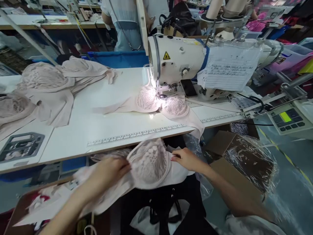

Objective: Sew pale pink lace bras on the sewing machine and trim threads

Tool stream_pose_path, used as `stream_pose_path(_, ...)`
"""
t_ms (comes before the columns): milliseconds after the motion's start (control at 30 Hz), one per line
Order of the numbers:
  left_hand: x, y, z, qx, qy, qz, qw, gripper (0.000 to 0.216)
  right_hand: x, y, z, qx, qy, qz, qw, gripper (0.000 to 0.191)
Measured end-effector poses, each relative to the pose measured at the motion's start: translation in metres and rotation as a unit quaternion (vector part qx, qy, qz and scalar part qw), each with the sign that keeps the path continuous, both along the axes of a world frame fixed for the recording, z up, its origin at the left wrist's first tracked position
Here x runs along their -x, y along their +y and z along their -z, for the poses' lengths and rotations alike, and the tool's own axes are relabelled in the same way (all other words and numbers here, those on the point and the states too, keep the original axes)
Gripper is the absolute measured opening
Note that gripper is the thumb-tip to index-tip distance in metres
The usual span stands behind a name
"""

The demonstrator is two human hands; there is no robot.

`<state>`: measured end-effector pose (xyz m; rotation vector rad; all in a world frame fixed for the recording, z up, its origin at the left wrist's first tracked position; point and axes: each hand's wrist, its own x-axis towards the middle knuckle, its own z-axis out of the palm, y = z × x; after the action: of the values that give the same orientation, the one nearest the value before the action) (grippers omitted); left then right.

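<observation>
My left hand (110, 172) and my right hand (185, 159) both grip a pale pink lace bra (149, 163) held in my lap, below the table's front edge. The left fingers pinch the left side of its cup; the right fingers are closed on its right edge. A second pale lace bra (160, 103) lies on the white table (97, 124) under the needle of the white sewing machine (181, 58), lit by the machine's lamp.
A heap of pink lace garments (46, 85) covers the table's left part. A grey control panel (287, 119) sits at right, a plastic-lined cardboard box (244, 160) below it. Another person (127, 23) stands behind the machine. A paper sheet (227, 68) hangs on the machine.
</observation>
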<state>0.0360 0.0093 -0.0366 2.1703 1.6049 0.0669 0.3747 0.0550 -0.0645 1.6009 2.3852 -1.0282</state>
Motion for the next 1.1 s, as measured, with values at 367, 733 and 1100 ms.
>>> stream_pose_path(367,-0.042,-0.019,0.056,-0.088,0.041,0.037,0.995,0.053,-0.064,-0.022,0.042,-0.058,-0.196,0.054,0.977,0.036)
stream_pose_path(733,-0.098,-0.037,0.045,-0.105,0.134,0.138,0.976,0.079,-0.067,-0.031,0.036,-0.173,-0.089,0.093,0.977,0.038)
stream_pose_path(1100,-0.101,-0.056,0.06,-0.081,0.103,0.079,0.988,0.071,-0.021,-0.025,0.021,-0.222,0.182,0.066,0.956,0.043)
